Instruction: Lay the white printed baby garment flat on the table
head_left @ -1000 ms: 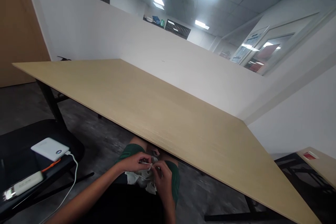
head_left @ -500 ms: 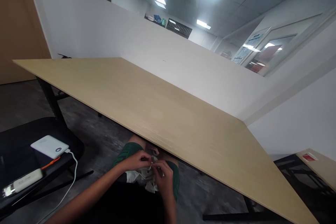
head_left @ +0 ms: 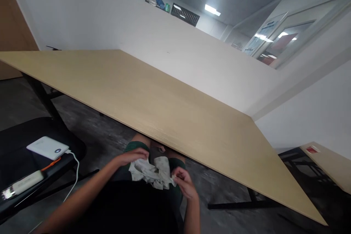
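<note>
A crumpled, pale whitish cloth [head_left: 149, 171] lies bunched across my lap, below the table's near edge. My left hand [head_left: 136, 156] is closed on its upper left part. At the opposite side, my right hand [head_left: 185, 181] pinches the cloth's right edge between thumb and fingers. The fabric hangs in loose folds between the two hands. Its exact kind does not show.
A long wooden table [head_left: 164, 106] spans the view in front of me, against a white partition [head_left: 175, 55]. To my left, a black chair [head_left: 16, 135] carries a white power bank [head_left: 48, 147] with cables and a pale stick-like device [head_left: 28, 182]. Another table [head_left: 329, 161] stands at right.
My hands were close together at the middle of the cloth. They have moved apart, left and right, spreading it between them. The camera has tilted down slightly.
</note>
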`<action>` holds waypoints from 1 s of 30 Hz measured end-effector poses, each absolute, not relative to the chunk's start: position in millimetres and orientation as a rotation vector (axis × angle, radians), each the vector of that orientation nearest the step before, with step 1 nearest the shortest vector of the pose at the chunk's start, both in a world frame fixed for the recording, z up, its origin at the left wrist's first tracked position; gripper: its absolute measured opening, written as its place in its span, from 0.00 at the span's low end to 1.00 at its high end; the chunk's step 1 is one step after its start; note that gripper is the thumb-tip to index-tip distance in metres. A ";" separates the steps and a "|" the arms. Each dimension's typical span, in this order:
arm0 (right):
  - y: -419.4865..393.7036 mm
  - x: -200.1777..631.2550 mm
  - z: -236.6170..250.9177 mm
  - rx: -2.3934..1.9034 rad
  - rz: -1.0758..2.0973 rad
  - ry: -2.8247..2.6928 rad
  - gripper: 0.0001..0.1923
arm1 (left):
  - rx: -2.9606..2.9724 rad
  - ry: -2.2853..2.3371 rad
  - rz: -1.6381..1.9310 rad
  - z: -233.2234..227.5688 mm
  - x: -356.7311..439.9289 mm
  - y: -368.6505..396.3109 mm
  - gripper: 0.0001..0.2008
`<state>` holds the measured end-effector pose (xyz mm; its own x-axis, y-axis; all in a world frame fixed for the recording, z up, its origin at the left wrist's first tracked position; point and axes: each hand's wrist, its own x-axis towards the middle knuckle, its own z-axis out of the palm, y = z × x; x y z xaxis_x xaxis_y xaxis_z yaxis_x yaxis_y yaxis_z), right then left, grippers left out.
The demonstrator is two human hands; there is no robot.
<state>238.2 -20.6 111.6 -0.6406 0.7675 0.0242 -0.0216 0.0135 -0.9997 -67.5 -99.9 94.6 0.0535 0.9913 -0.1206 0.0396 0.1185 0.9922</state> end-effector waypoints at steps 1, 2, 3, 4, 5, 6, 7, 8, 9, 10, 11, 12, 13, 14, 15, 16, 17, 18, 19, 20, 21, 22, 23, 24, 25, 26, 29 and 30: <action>-18.0 255.6 114.7 -0.769 1.709 -1.668 0.25 | 1.120 1.231 1.091 103.0 -84.5 -105.1 0.17; -16.4 272.5 117.6 -0.769 1.715 -1.633 0.26 | 1.076 1.212 1.113 111.8 -101.2 -110.9 0.18; -16.0 288.4 120.1 -0.762 1.715 -1.592 0.28 | 1.037 1.195 1.139 120.8 -116.4 -117.0 0.18; -16.7 303.2 122.3 -0.741 1.711 -1.542 0.30 | 1.008 1.179 1.164 130.2 -129.2 -123.0 0.18; -18.4 316.8 124.5 -0.702 1.701 -1.476 0.32 | 0.988 1.169 1.190 139.7 -139.0 -128.7 0.18; -20.6 329.0 127.5 -0.644 1.685 -1.394 0.33 | 0.968 1.160 1.226 149.3 -145.5 -133.6 0.18; -22.9 339.9 132.0 -0.594 1.662 -1.332 0.34 | 0.934 1.153 1.284 159.0 -148.8 -137.7 0.18; -24.8 349.3 138.5 -0.570 1.641 -1.305 0.34 | 0.885 1.142 1.360 168.7 -149.0 -141.0 0.17; -26.0 356.8 147.5 -0.591 1.619 -1.329 0.32 | 0.827 1.124 1.445 178.4 -146.5 -143.5 0.17; -26.2 362.0 159.0 -0.668 1.586 -1.400 0.29 | 0.766 1.096 1.531 187.9 -141.8 -145.3 0.16; -25.6 364.5 172.6 -0.807 1.525 -1.505 0.25 | 0.714 1.056 1.610 197.3 -135.4 -146.6 0.16; -24.7 363.9 187.3 -0.984 1.413 -1.618 0.21 | 0.681 1.008 1.669 206.4 -127.8 -147.5 0.16; -24.1 359.9 202.3 -1.150 1.231 -1.690 0.18 | 0.674 0.959 1.703 215.2 -119.4 -148.2 0.15; -24.6 352.4 216.6 -1.258 0.999 -1.715 0.17 | 0.678 0.910 1.725 223.3 -110.5 -148.8 0.14; -27.1 341.6 229.4 -1.305 0.758 -1.711 0.17 | 0.687 0.866 1.736 230.8 -101.3 -149.3 0.13; -32.0 327.8 240.3 -1.278 0.580 -1.700 0.17 | 0.701 0.829 1.736 237.4 -91.9 -149.7 0.13; -39.4 311.4 248.9 -1.201 0.515 -1.718 0.17 | 0.720 0.797 1.723 243.0 -82.3 -150.2 0.12; -49.0 293.1 255.4 -1.091 0.593 -1.776 0.14 | 0.741 0.768 1.703 247.8 -72.6 -150.6 0.12; -60.1 273.4 259.7 -0.974 0.752 -1.893 0.12 | 0.766 0.741 1.676 251.7 -62.9 -150.9 0.12; -71.7 253.3 262.0 -0.869 0.901 -2.023 0.11 | 0.797 0.716 1.640 254.9 -53.4 -151.0 0.12; -82.7 233.9 262.4 -0.803 0.993 -2.114 0.16 | 0.833 0.696 1.598 257.4 -44.4 -150.5 0.12; -92.1 216.2 261.0 -0.770 1.043 -2.169 0.23 | 0.872 0.683 1.557 259.4 -36.2 -149.2 0.12; -99.3 201.3 258.1 -0.745 1.067 -2.203 0.23 | 0.912 0.682 1.522 261.0 -29.3 -146.9 0.12; -103.9 190.0 253.9 -0.720 1.101 -2.237 0.15 | 0.953 0.693 1.501 262.1 -23.9 -143.4 0.12; -105.9 182.9 249.0 -0.717 1.134 -2.267 0.08 | 0.989 0.719 1.501 263.0 -20.3 -139.0 0.11; -105.5 179.8 243.8 -0.732 1.161 -2.271 0.08 | 1.017 0.762 1.525 263.7 -18.5 -133.7 0.11; -94.8 189.0 232.3 -0.893 1.335 -1.958 0.19 | 1.110 0.956 1.619 266.2 -21.3 -118.7 0.12; -90.2 195.1 231.7 -0.941 1.426 -1.727 0.19 | 1.158 1.029 1.628 267.7 -23.4 -115.9 0.14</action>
<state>195.1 -90.2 231.7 -0.4933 0.8674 0.0655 0.0998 0.1313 -0.9863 -23.4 -115.9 267.7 -0.1946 0.9484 0.2502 -0.1810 -0.2854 0.9412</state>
